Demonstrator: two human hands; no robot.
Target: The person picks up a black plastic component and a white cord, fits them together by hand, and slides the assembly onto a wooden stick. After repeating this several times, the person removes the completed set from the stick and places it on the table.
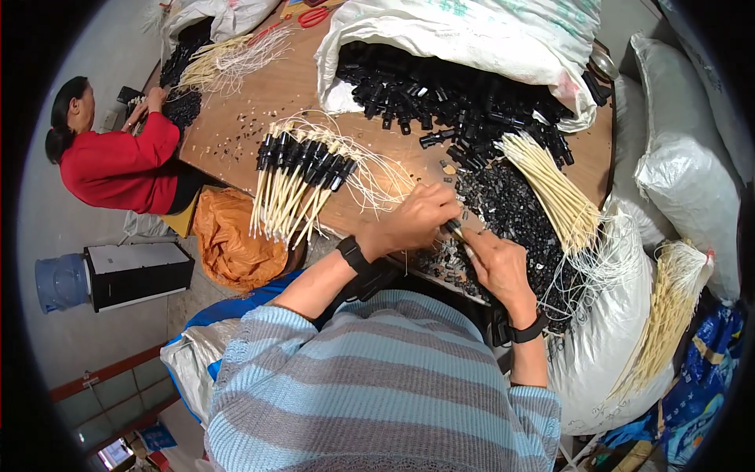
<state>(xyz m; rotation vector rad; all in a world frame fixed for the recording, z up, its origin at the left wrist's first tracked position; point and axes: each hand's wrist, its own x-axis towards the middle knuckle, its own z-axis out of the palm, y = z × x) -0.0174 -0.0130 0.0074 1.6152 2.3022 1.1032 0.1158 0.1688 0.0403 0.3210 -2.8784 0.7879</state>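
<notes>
My left hand (425,214) is closed around a small black plastic fitting (454,227), mostly covered by the fingers. Close beside it, my right hand (500,266) pinches a cream-coloured sleeved wire (469,250) at the fitting's near end. How far the wire sits inside the fitting is hidden. To the left lies a bundle of sleeved wires with black fittings (303,169) on them, their thin white leads trailing right. A bundle of bare cream sleeved wires (554,185) rests on the heap of small black parts (507,212) right of my hands.
A white woven sack (464,31) spills black fittings (464,98) at the table's far side. Full white sacks (684,134) crowd the right edge; one carries more cream wires (668,315). A person in red (122,169) works at the far left. An orange sack (236,244) stands below the table edge.
</notes>
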